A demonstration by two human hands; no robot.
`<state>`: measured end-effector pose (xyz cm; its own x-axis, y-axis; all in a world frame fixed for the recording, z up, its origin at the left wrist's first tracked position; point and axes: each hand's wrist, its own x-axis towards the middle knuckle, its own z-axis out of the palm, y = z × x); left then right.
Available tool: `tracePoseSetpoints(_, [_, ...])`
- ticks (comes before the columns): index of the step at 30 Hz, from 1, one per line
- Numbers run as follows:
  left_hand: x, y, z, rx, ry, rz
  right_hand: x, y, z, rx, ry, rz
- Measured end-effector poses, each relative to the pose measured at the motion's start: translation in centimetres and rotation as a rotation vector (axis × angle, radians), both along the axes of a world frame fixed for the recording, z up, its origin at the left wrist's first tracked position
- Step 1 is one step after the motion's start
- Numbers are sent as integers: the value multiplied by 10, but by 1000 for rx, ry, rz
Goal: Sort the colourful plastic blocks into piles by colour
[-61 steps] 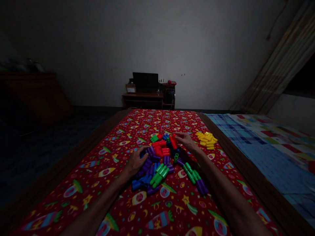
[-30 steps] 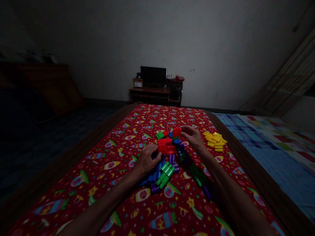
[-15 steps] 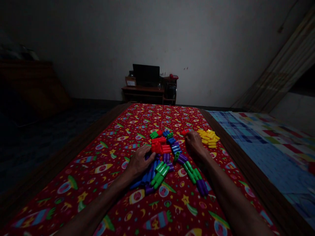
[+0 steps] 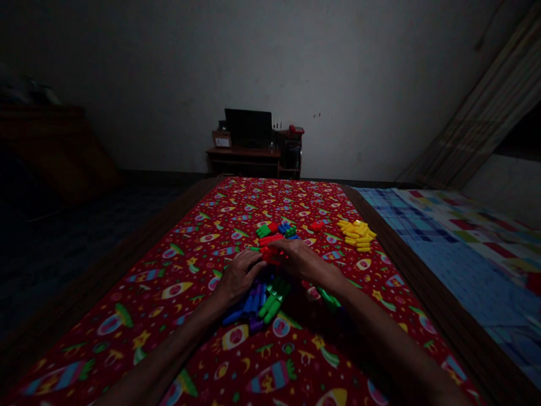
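A heap of plastic tube blocks [image 4: 270, 299] in blue, green, purple and red lies on a red patterned cloth [image 4: 236, 361]. My left hand [image 4: 239, 276] rests palm down on the heap's left side, fingers curled over blue and purple pieces. Reaching in from the right, my right hand [image 4: 302, 259] has its fingers closed on red blocks [image 4: 270, 254] in the heap's middle. A single red block [image 4: 316, 226] lies apart, just left of a separate pile of yellow blocks [image 4: 358, 235]. A few green, red and blue pieces [image 4: 274, 229] sit at the heap's far end.
The cloth covers a low wooden platform [image 4: 426, 293] with dark edges. A checked mat [image 4: 465, 248] lies to the right. A small desk with a dark screen [image 4: 253, 144] stands against the far wall. The left side is dark floor.
My right hand carried a red block rightward, left it beside the yellow pile, then came back left onto the red blocks in the heap. The left hand stayed on the heap.
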<state>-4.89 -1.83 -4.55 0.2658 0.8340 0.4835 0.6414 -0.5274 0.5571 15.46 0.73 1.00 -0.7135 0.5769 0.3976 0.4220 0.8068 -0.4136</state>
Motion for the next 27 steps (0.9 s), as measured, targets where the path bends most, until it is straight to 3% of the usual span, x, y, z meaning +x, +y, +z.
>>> tracePoseSetpoints(3, [2, -2, 3, -13, -28, 0, 11, 7, 5, -19, 49, -99])
tracePoseSetpoints(6, [4, -4, 5, -5, -46, -41, 33, 29, 6, 23, 121, -324])
tracePoseSetpoints(11, [4, -3, 4, 23, -57, -52, 72, 65, -17, 60, 19, -659])
tracePoseSetpoints(15, [3, -3, 2, 21, -41, -46, 84, 69, -36, 29, -139, -787])
tracePoseSetpoints(19, [3, -3, 2, 22, -48, -41, 84, 61, -34, 42, -227, -904])
tracePoseSetpoints(23, [3, -3, 1, 25, -45, -46, 73, 53, -15, 113, -154, -829])
tracePoseSetpoints(27, [4, -3, 3, 20, -49, -38, 42, 36, -5, 29, -111, -410])
